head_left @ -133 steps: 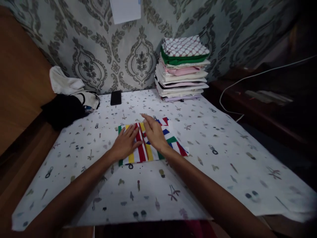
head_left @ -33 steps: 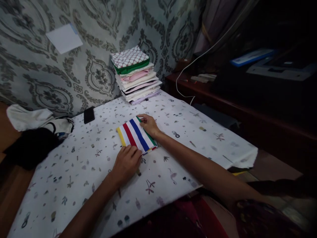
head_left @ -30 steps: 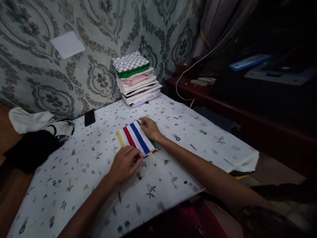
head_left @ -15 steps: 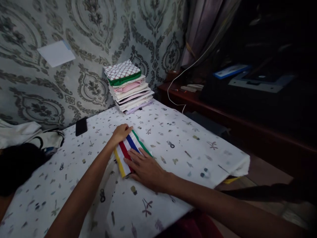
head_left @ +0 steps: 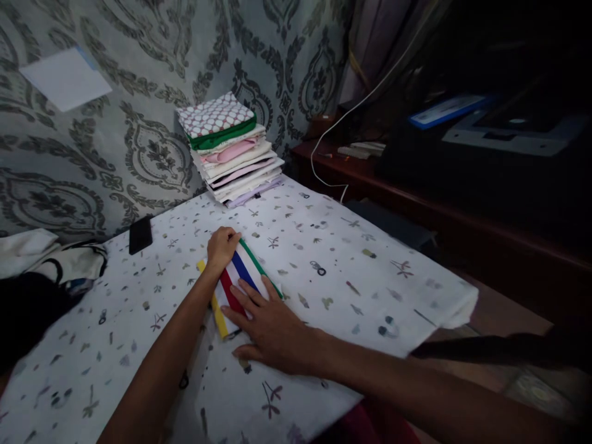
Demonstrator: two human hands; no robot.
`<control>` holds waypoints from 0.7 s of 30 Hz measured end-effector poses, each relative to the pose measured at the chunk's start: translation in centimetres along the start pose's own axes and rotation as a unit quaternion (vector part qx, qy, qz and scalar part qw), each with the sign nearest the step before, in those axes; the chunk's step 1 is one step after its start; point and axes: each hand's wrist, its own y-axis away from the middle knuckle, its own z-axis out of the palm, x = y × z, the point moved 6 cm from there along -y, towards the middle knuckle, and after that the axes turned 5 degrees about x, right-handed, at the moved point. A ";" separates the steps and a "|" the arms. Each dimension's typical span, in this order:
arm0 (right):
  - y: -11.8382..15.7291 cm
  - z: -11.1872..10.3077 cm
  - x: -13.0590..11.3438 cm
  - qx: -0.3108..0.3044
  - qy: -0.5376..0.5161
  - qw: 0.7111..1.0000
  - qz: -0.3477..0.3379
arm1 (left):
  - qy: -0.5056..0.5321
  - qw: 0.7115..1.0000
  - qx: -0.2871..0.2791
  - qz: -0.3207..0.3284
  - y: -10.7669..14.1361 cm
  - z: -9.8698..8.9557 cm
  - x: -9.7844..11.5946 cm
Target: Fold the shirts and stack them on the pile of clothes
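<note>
A folded cloth (head_left: 244, 271) with white, yellow, red, blue and green stripes lies flat on the patterned sheet (head_left: 333, 296). My left hand (head_left: 222, 248) is at its far left end, fingers curled in and closed on the edge; the fingertips are partly hidden. Across the near part of the cloth rests my right hand (head_left: 280, 333), open, with its fingers spread over the red and blue stripes and the thumb apart on the sheet.
A stack of folded cloths (head_left: 235, 154) stands at the back by the patterned wall. Left of it lies a black phone (head_left: 140, 235), and crumpled clothes (head_left: 69, 262) sit at the far left. A white cable (head_left: 319, 148) hangs by the dark red wooden furniture (head_left: 305, 161).
My right hand has slid slightly toward me along the cloth, its thumb now spread away. My left hand has curled more, and a yellow edge shows beside it. The view has shifted a little.
</note>
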 end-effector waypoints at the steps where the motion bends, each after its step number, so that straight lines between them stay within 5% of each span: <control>1: 0.0 0.0 -0.1 0.000 -0.001 1.000 -0.004 | -0.003 1.000 -0.004 -0.003 0.1 -0.1 0.1; 4: 0.0 -0.8 0.0 0.017 -0.011 1.000 -0.011 | -0.004 1.000 0.004 0.000 0.9 -1.4 0.8; 8: 1.8 -4.5 2.0 0.151 -0.052 0.985 0.070 | 0.005 0.994 0.053 0.097 4.3 -4.8 2.8; 11: 4.7 -6.2 3.7 0.214 -0.105 0.960 0.146 | 0.020 0.988 -0.004 0.155 7.4 -5.5 4.0; 16: 7.3 -4.9 2.4 0.141 -0.003 0.986 0.083 | 0.004 0.986 -0.062 0.153 10.1 -3.7 4.8; 21: 6.5 -3.6 1.6 0.082 0.098 0.990 0.054 | -0.019 0.982 -0.066 0.174 10.5 -2.5 5.1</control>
